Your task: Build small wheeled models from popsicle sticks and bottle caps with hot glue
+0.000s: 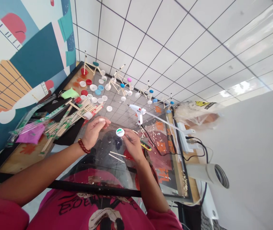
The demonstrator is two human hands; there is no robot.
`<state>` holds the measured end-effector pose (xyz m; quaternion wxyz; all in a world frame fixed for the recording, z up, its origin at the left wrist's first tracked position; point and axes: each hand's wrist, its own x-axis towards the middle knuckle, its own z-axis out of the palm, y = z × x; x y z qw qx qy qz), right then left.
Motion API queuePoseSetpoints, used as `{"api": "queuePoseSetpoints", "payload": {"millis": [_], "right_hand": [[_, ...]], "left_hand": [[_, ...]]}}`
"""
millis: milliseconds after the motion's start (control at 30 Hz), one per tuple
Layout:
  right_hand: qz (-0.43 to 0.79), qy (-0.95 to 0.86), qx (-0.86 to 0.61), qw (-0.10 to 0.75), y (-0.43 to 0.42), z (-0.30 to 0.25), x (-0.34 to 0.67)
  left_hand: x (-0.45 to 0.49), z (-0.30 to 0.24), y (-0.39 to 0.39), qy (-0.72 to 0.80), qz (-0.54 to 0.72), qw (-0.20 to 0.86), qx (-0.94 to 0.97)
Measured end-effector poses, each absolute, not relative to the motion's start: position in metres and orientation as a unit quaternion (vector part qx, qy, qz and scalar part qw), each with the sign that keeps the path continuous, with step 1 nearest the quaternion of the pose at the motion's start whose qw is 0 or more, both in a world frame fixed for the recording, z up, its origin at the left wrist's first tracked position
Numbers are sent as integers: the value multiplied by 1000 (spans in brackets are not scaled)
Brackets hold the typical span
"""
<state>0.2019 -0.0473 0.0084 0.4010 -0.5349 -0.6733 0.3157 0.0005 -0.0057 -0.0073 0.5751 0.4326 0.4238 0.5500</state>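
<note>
A white bottle cap with green and blue print is pinched in my right hand, its printed face turned up. To its left, above the glass tabletop, my left hand is closed with the fingers curled. Something small and white shows at its fingertips, too small to name. Two short pale sticks lie on the glass below the hands. A white hot glue gun stands beyond my right hand, a glue stick running out of its back. Beside my right wrist is a yellow-green utility knife.
Bottle caps and stick figures stand along the tiled wall. Wrapped chopsticks and a purple packet lie left. The glue gun's black cord loops right to a power strip. A plastic bag sits behind it.
</note>
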Motion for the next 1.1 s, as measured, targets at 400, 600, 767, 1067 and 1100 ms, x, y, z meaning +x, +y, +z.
{"api": "queuePoseSetpoints", "payload": {"millis": [400, 600, 767, 1067, 1100], "right_hand": [[299, -662, -559, 400, -47, 7, 202], [270, -640, -600, 396, -46, 7, 202], [317, -618, -622, 361, -48, 8, 199], [280, -633, -681, 238, -52, 13, 185], [277, -638, -679, 234, -53, 15, 183]], "left_hand": [[4, -3, -3, 448, 568, 493, 483], [3, -3, -5, 485, 539, 491, 483], [2, -3, -5, 498, 508, 497, 496], [3, -1, -5, 529, 477, 504, 489], [3, -2, -5, 533, 477, 491, 498]]}}
